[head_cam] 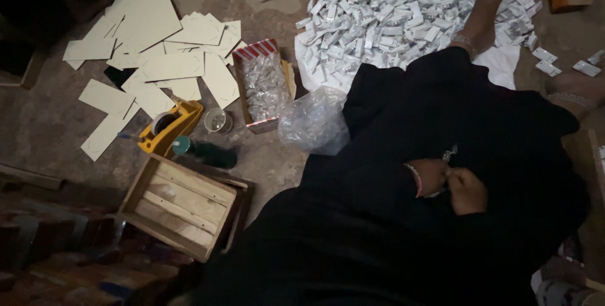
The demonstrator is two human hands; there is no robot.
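My left hand (pixel 430 177) and right hand (pixel 467 191) are together low in my lap, fingertips touching, both pinched narrow on one small shiny piece (pixel 449 153) that pokes up just above them. Too dark and small to tell what the piece is exactly. Pink bangle (pixel 416 180) on the left wrist. Both hands sit over black cloth (pixel 441 110), which covers most of the right half of the view.

Beyond the cloth, at the far edge of the floor (pixel 38 123), there's a big heap of small white packets (pixel 397 16) on a white sheet (pixel 504 66). A foot (pixel 482 13) w/ an anklet rests across the heap's right side; a few packets lie loose near the right edge.

Just left of my knees: a crumpled clear plastic bag (pixel 314 120). Next to it a red-and-white striped box (pixel 261 85) filled w/ small clear-wrapped bits. Near that box a small glass jar (pixel 218 120), a yellow tape dispenser (pixel 170 128) and a dark green bottle (pixel 205 151) lying on its side, all close together. Below them, an open wooden crate (pixel 179 205), tilted.

Far left corner of the floor: flat cream card sheets (pixel 157 47), scattered and overlapping.
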